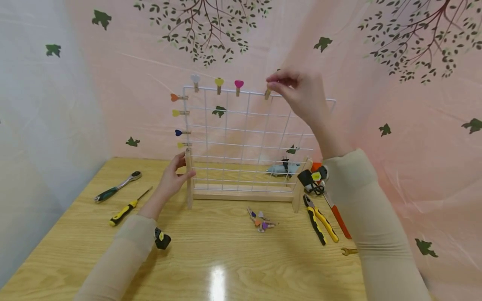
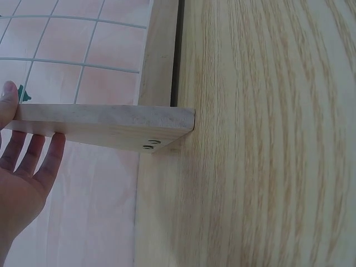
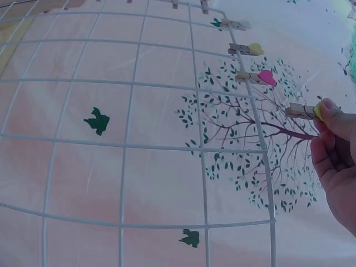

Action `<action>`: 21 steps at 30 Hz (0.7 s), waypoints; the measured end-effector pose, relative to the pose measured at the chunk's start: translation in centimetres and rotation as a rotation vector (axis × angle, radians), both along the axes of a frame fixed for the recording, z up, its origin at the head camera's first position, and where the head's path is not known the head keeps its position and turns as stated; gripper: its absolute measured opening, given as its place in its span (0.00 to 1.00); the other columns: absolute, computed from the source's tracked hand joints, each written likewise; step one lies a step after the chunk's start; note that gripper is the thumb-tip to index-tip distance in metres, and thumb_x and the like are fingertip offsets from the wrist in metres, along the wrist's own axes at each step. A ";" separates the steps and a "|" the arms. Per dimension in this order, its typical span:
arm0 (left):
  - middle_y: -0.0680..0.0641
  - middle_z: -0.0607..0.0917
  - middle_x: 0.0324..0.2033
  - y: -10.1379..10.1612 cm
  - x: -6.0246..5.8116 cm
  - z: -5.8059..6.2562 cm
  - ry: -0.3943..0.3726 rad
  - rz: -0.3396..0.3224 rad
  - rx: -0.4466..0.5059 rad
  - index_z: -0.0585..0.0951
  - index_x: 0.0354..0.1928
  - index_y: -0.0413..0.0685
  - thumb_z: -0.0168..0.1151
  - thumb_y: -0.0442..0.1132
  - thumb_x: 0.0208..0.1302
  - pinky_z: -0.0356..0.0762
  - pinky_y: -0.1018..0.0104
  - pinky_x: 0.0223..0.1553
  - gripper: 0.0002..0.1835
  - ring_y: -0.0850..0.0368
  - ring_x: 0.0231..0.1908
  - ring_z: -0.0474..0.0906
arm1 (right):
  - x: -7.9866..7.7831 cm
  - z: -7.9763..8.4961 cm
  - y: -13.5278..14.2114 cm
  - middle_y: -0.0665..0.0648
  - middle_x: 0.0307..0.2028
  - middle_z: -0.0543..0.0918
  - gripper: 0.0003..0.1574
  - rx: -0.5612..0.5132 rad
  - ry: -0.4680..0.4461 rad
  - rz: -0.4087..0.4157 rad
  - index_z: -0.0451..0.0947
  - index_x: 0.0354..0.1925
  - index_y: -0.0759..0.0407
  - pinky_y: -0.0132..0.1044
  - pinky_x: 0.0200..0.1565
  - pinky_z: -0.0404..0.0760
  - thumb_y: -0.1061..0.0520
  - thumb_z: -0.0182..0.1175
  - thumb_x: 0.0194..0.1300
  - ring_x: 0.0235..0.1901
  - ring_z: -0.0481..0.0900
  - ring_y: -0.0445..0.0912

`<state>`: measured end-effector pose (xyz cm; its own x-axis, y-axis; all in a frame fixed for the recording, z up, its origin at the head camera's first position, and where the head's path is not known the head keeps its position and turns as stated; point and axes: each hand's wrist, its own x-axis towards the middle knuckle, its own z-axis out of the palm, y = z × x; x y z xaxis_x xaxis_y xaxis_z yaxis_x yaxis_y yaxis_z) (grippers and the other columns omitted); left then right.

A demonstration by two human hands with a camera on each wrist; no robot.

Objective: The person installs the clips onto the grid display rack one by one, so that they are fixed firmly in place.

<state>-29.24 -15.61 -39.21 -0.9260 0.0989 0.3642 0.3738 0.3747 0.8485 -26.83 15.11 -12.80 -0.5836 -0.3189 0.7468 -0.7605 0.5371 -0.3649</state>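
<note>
A white wire grid rack (image 1: 246, 125) stands upright in a wooden frame (image 1: 241, 195). My left hand (image 1: 174, 177) grips the frame's left post (image 2: 105, 119), thumb on one side and fingers on the other. Above the grid's top edge, my right hand (image 1: 301, 90) pinches a small clothespin (image 3: 300, 110) by its yellow heart end. In the right wrist view, the clothespin appears apart from the edge wire. Clipped along the top are white (image 1: 195, 79), yellow (image 1: 219, 82) and pink (image 1: 239, 85) heart clothespins. Several more, such as a dark blue one (image 1: 178, 133), line the left side.
A small pile of heart clothespins (image 1: 260, 220) lies before the frame. At left are a ratchet wrench (image 1: 118, 187) and a screwdriver (image 1: 129, 207). Pliers (image 1: 318, 219), an orange-handled tool (image 1: 340, 221) and a small wrench (image 1: 349, 251) lie right; a glue gun (image 1: 282, 169) sits behind the grid.
</note>
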 end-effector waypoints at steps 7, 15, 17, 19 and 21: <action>0.37 0.69 0.55 -0.4 -1.0 -1.2 0.011 0.009 0.005 0.55 0.66 0.51 0.60 0.39 0.57 0.73 0.47 0.45 0.36 0.43 0.56 0.64 | -3.8 0.5 -0.6 0.57 0.34 0.83 0.11 0.034 -0.013 0.056 0.81 0.35 0.65 0.26 0.41 0.76 0.59 0.59 0.57 0.33 0.77 0.39; 0.38 0.69 0.55 -0.3 -1.0 -1.1 0.005 0.013 0.007 0.56 0.66 0.52 0.61 0.44 0.56 0.73 0.47 0.45 0.37 0.44 0.56 0.64 | -6.2 -0.5 -0.3 0.52 0.34 0.82 0.12 0.082 -0.065 0.003 0.82 0.35 0.60 0.26 0.40 0.77 0.53 0.60 0.55 0.32 0.77 0.37; 0.38 0.69 0.55 -0.3 -0.9 -1.0 -0.001 0.015 0.008 0.56 0.66 0.52 0.61 0.44 0.56 0.73 0.48 0.45 0.37 0.44 0.56 0.64 | -6.3 -0.6 -0.3 0.52 0.34 0.82 0.13 0.086 -0.070 0.001 0.82 0.35 0.60 0.26 0.40 0.77 0.53 0.60 0.55 0.32 0.77 0.37; 0.38 0.69 0.55 -0.3 -0.8 -1.0 -0.005 0.015 0.011 0.55 0.66 0.52 0.61 0.44 0.56 0.73 0.48 0.46 0.37 0.44 0.56 0.64 | -6.3 -0.7 -0.3 0.52 0.35 0.82 0.13 0.082 -0.071 0.011 0.82 0.36 0.60 0.26 0.41 0.77 0.53 0.60 0.56 0.33 0.77 0.37; 0.38 0.69 0.55 -0.3 -0.7 -0.9 -0.007 0.015 0.022 0.55 0.66 0.52 0.60 0.41 0.57 0.73 0.47 0.46 0.37 0.44 0.56 0.64 | -6.2 -0.7 -0.2 0.51 0.37 0.82 0.15 0.086 -0.069 0.013 0.81 0.38 0.59 0.27 0.42 0.76 0.51 0.60 0.56 0.34 0.77 0.37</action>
